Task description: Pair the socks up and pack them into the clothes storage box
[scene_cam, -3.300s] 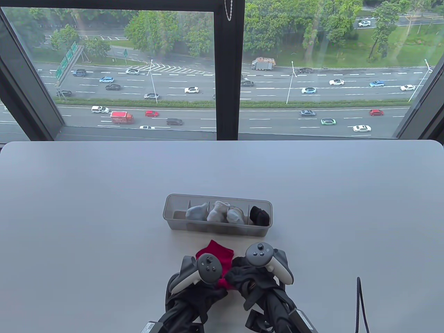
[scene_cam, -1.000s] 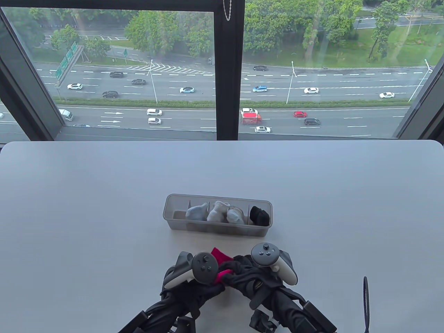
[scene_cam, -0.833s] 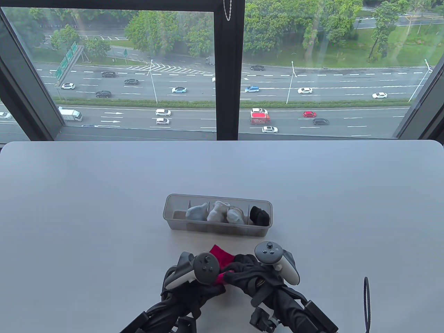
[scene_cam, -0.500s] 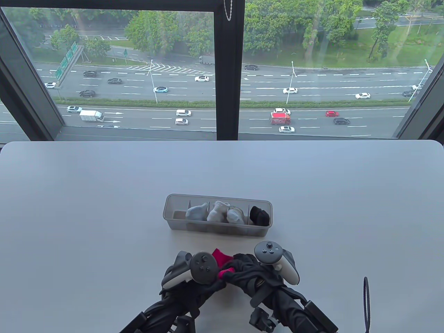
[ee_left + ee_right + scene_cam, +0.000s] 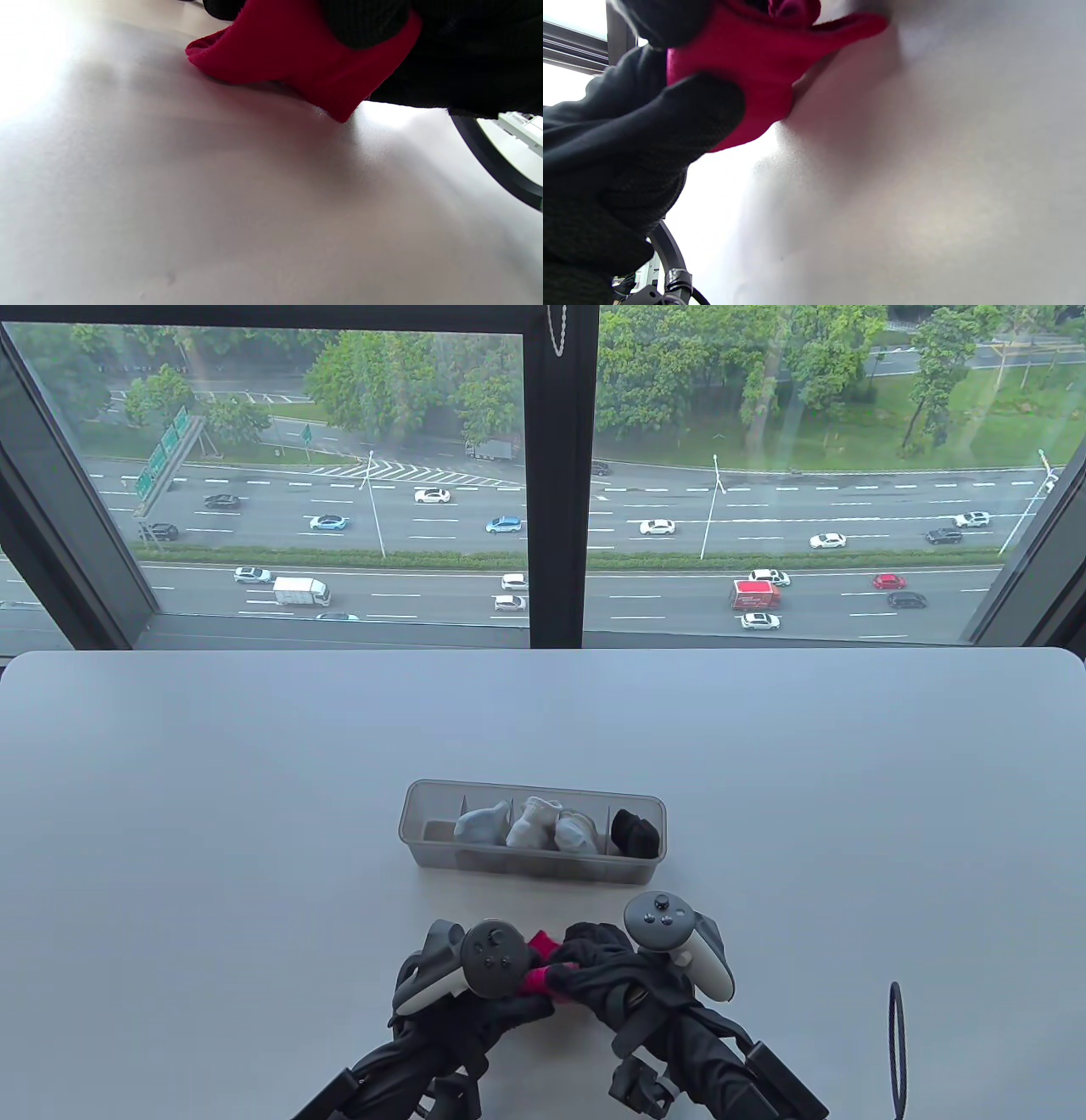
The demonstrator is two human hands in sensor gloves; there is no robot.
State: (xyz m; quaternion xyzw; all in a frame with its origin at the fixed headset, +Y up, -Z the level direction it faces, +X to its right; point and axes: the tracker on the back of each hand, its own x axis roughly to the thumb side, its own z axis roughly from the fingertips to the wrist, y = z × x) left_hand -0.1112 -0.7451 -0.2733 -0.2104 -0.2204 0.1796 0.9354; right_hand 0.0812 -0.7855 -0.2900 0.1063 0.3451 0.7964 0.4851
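A red sock bundle (image 5: pixel 537 965) lies bunched on the table near the front edge, between my two gloved hands. My left hand (image 5: pixel 509 997) grips its left side, and in the left wrist view the red sock (image 5: pixel 297 63) is pinched under black fingers (image 5: pixel 365 21). My right hand (image 5: pixel 594 967) holds the other side; its thumb (image 5: pixel 700 110) presses into the red sock (image 5: pixel 742 72). Behind them stands the clear storage box (image 5: pixel 441 793), with a pale blue sock ball (image 5: pixel 482 823), white sock balls (image 5: pixel 551 827) and a black sock ball (image 5: pixel 636 833) in its compartments.
The box's leftmost compartment (image 5: pixel 433 830) holds nothing. A black cable loop (image 5: pixel 896 1052) lies at the front right of the grey table (image 5: pixel 212 814). A large window runs along the table's far edge.
The red sock has been rolled from a spread flap into a small bundle; less of it shows between my hands. Both hands stayed in place, the left tracker turning slightly.
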